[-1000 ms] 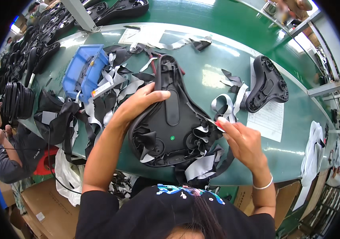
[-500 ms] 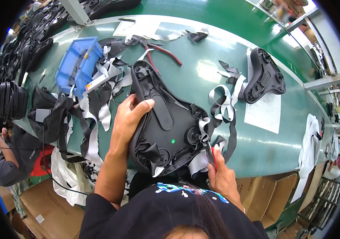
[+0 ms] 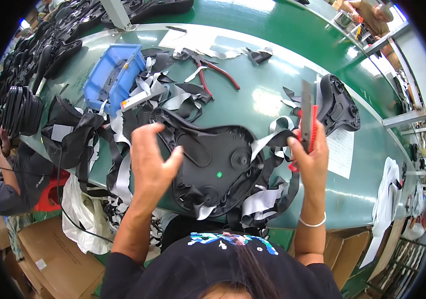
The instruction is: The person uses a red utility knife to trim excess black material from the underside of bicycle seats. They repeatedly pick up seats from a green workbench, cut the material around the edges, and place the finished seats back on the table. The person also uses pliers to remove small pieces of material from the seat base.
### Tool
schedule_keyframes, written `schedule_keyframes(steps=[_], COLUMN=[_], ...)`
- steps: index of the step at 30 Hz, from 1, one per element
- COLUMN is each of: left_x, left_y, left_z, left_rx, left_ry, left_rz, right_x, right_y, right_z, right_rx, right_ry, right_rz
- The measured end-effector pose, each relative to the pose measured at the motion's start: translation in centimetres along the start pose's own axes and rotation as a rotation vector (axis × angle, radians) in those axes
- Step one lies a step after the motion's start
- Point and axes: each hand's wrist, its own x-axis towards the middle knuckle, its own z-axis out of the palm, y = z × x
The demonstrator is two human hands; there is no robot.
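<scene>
Two hands at the tabletop's [image 3: 272,104] near edge: right hand [image 3: 310,162] grips a bared utility knife [image 3: 306,122]; left hand [image 3: 150,162], open, hovers beside the black saddle shell [image 3: 213,164]; a slip may cut fingers.

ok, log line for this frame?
left hand: open, beside black saddle base | right hand: gripping red utility knife, blade up | trimmed strips around base

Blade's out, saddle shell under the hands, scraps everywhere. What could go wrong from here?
1. The right hand holds the red utility knife with its blade extended upward, close to the left hand; a slip could cut it.
2. The left hand looks lifted off the black saddle shell, which overhangs the green table edge and may shift.
3. Loose strips could snag the blade.
</scene>
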Motion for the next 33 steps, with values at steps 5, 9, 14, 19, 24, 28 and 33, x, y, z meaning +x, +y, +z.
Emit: schedule_keyframes(steps=[5, 9, 14, 19, 24, 28, 33], left_x=[4.3, 5.6, 5.9, 6.8, 6.4, 8.0, 10.5], left_y=[6.2, 5.2, 5.5, 4.8, 3.6, 4.9, 2.2], left_z=[4.1, 4.9, 4.8, 4.1, 3.9, 2.7, 5.9], left_rx=[0.057, -0.216, -0.394, -1.371, -1.857, -0.263, -0.092], left_ry=[-0.342, -0.488, -0.522, -0.23, -0.425, -0.167, -0.066], left_rz=[0.568, 0.458, 0.234, -0.294, -0.261, 0.601, 0.724], right_x=[-2.2, -2.5, -1.3, -6.9, -8.9, -4.5, -2.2], right_y=[-3.4, 0.5, 0.5, 0.5, -0.9, -0.7, -0.5], right_z=[3.4, -1.6, -1.6, -1.1, 0.9, 0.7, 2.5], right_rx=[0.001, -0.335, -0.757, -0.822, -0.762, -0.8, -0.923], right_ry=[-0.352, -0.278, -0.449, -0.329, -0.235, -0.28, -0.258], right_rz=[-0.262, -0.327, -0.552, -0.395, -0.213, -0.309, -0.366])
